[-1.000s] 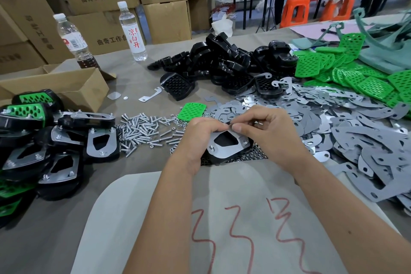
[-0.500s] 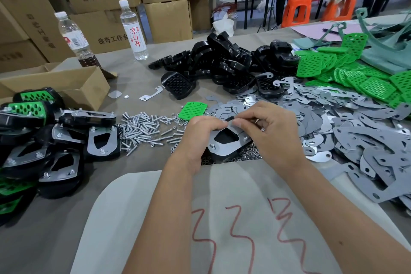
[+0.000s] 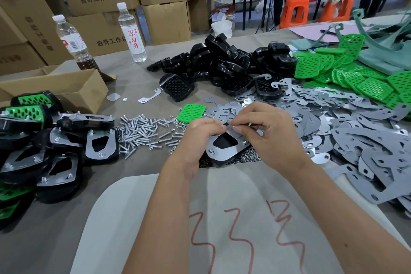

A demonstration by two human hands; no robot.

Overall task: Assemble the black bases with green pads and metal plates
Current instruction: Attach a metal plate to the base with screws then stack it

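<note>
Here both hands meet over one black base (image 3: 219, 161) capped with a metal plate (image 3: 224, 148), held just above the worktop (image 3: 138, 87) at the centre of the view. The left hand (image 3: 201, 138) curls round the near-left edge of that base, knuckles up, forearm running in from the lower middle. The right hand (image 3: 270, 133) comes in from the lower right, its thumb and forefinger pinched together at the far end of the plate; what small part they pinch is too small to tell.

Taking the held base as the landmark: just beyond it lies one loose green pad (image 3: 191, 113). To its left spreads a scatter of screws (image 3: 142, 128), too many to count, and directly under and beside it a patch of small nuts (image 3: 246, 157). Farther left sits a cluster of finished assemblies (image 3: 100, 143), roughly eight or nine showing, some plate-up and two green-side up. Beyond that cluster stands one open cardboard box (image 3: 66, 89). Far beyond the base, two water bottles (image 3: 132, 31) stand upright before stacked cartons. Beyond and slightly right is a heap of black bases (image 3: 222, 62), uncountable. To the right lies a broad drift of grey metal plates (image 3: 355, 135), and beyond those a pile of green pads (image 3: 364, 82). Nearer than the base, a pale sheet (image 3: 155, 218) bears three red scrawled marks.
</note>
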